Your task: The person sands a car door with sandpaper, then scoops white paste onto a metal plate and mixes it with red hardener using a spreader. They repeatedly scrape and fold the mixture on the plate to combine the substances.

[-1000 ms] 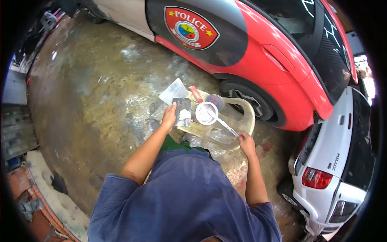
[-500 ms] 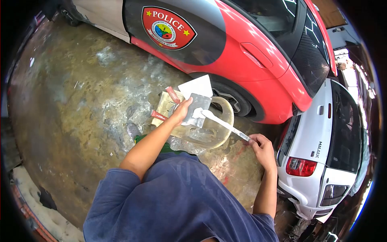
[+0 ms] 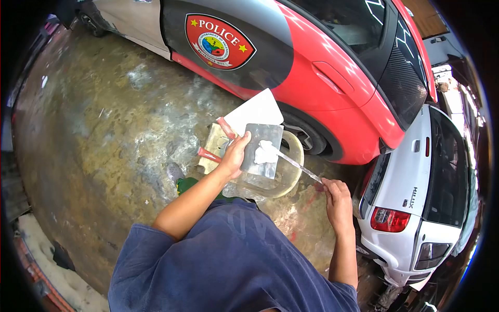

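My left hand (image 3: 236, 156) is closed on the near left edge of a flat grey board (image 3: 253, 165), its thumb on top. A mound of white paste (image 3: 263, 154) lies on the board. Between the fingers of my right hand (image 3: 338, 200) is the end of a long, thin mixing stick (image 3: 301, 167); its far tip, coated white, rests in the paste. Beyond the board shows a white sheet (image 3: 254, 110). Two red tube-like items, one near the sheet (image 3: 225, 128) and a red tube (image 3: 209, 155) left of my hand, lie on a yellowish plastic stool (image 3: 292, 182).
A red and black car (image 3: 322, 109) with a police badge stands ahead, its rear wheel (image 3: 304, 132) just past the stool. On the right is a white vehicle (image 3: 393, 192). The concrete floor (image 3: 114, 171) is stained. My foot (image 3: 175, 171) is beside the stool.
The board in my left hand has shifted slightly right and towards me, showing more of its surface. My right hand has turned, and the stick's coated tip now sits lower in the paste.
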A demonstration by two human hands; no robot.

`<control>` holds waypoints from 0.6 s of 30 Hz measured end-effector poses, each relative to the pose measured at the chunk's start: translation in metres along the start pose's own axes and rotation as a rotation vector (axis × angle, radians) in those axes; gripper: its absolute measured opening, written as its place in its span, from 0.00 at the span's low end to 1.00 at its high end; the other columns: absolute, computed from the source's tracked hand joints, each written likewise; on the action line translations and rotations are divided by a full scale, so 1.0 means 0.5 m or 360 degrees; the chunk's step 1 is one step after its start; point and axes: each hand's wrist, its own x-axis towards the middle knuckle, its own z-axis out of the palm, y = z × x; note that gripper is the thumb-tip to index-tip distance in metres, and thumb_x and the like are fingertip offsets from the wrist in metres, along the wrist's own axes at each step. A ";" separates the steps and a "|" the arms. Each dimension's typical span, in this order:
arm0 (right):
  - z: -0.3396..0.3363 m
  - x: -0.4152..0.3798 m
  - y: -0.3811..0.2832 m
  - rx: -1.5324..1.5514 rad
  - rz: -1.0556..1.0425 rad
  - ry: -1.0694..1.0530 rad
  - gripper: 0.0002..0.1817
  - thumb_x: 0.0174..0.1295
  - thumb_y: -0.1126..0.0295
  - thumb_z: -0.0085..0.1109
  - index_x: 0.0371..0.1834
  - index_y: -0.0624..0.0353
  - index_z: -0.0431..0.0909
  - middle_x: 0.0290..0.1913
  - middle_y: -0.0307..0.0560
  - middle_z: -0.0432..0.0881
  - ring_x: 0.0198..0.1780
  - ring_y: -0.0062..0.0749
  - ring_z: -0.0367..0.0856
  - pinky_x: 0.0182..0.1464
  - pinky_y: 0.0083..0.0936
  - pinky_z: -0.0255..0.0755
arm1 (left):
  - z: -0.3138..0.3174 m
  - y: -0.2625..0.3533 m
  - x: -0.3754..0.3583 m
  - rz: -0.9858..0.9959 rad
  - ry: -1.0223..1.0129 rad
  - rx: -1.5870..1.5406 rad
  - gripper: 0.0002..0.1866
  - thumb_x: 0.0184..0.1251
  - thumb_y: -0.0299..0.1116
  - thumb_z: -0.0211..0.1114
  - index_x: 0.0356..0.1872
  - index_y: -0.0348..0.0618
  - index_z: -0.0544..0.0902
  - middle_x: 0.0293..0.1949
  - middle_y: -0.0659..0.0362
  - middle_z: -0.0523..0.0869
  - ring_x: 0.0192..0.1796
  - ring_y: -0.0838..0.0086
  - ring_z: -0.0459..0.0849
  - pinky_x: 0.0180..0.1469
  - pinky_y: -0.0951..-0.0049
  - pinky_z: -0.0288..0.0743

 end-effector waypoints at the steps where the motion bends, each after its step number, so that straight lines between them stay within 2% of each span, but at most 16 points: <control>1: -0.007 0.003 -0.010 -0.0100 -0.0012 0.0003 0.12 0.62 0.77 0.65 0.48 0.59 0.85 0.38 0.50 0.83 0.43 0.47 0.82 0.46 0.40 0.76 | -0.001 0.001 -0.005 -0.0018 -0.0019 0.0007 0.25 0.82 0.48 0.54 0.66 0.39 0.74 0.56 0.57 0.84 0.56 0.72 0.85 0.59 0.67 0.81; 3: -0.020 0.013 -0.025 -0.0301 -0.0031 0.0012 0.13 0.61 0.77 0.65 0.49 0.57 0.85 0.37 0.48 0.82 0.42 0.44 0.82 0.46 0.39 0.76 | -0.005 0.007 -0.012 -0.0058 -0.0063 0.0021 0.26 0.83 0.50 0.51 0.67 0.39 0.73 0.57 0.56 0.84 0.56 0.69 0.86 0.60 0.64 0.82; 6: -0.025 0.015 -0.031 -0.0399 -0.0120 0.0033 0.16 0.58 0.77 0.66 0.51 0.53 0.85 0.38 0.45 0.81 0.41 0.40 0.82 0.44 0.37 0.76 | -0.021 0.014 -0.012 -0.0121 -0.0055 0.0075 0.27 0.82 0.51 0.52 0.67 0.39 0.73 0.58 0.55 0.84 0.57 0.68 0.86 0.61 0.64 0.82; 9: -0.040 0.005 -0.042 -0.0416 -0.0068 -0.0284 0.19 0.56 0.77 0.66 0.52 0.50 0.84 0.42 0.44 0.81 0.39 0.39 0.81 0.42 0.36 0.75 | -0.035 0.024 -0.010 -0.0203 -0.0067 0.0020 0.27 0.81 0.51 0.53 0.67 0.40 0.74 0.58 0.54 0.84 0.57 0.68 0.86 0.60 0.63 0.82; 15: -0.069 0.031 -0.064 -0.0495 -0.0472 -0.0081 0.21 0.53 0.76 0.65 0.52 0.49 0.84 0.45 0.43 0.80 0.40 0.37 0.80 0.41 0.35 0.73 | -0.036 0.077 -0.041 -0.0365 -0.0122 0.0124 0.26 0.81 0.50 0.55 0.67 0.40 0.74 0.59 0.54 0.85 0.57 0.68 0.87 0.59 0.63 0.83; 18: -0.088 0.038 -0.068 -0.0572 -0.0487 -0.0098 0.20 0.53 0.77 0.65 0.52 0.50 0.84 0.46 0.42 0.81 0.41 0.36 0.79 0.41 0.34 0.71 | -0.043 0.078 -0.048 -0.0373 -0.0091 0.0233 0.25 0.81 0.47 0.55 0.68 0.39 0.73 0.60 0.55 0.84 0.58 0.70 0.86 0.61 0.65 0.81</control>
